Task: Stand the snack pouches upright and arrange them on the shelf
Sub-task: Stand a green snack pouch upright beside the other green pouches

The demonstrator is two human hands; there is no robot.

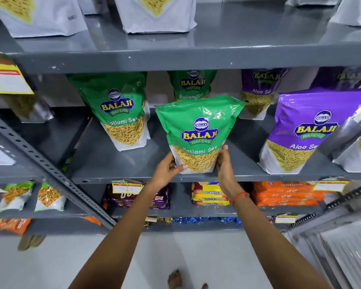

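- Left hand [168,168] and right hand [224,161] clasp the lower corners of a green Ratlami Sev pouch [197,132], upright at the front edge of the middle shelf [113,163].
- Beyond the hands, two more green pouches [121,109] stand; right of them, purple Aloo Sev pouches [304,132] stand too.
- Judged nearly finished: final seating and alignment remain.
- Whether the base rests fully is hidden; the far-right pouches are cut off.

Both of the person's forearms are bare with no sleeves in view, the left hand [167,171] wears nothing, the right hand [224,165] has a thin orange-red thread band [240,197] tied around its wrist, and bare toes [175,279] show on the pale floor.
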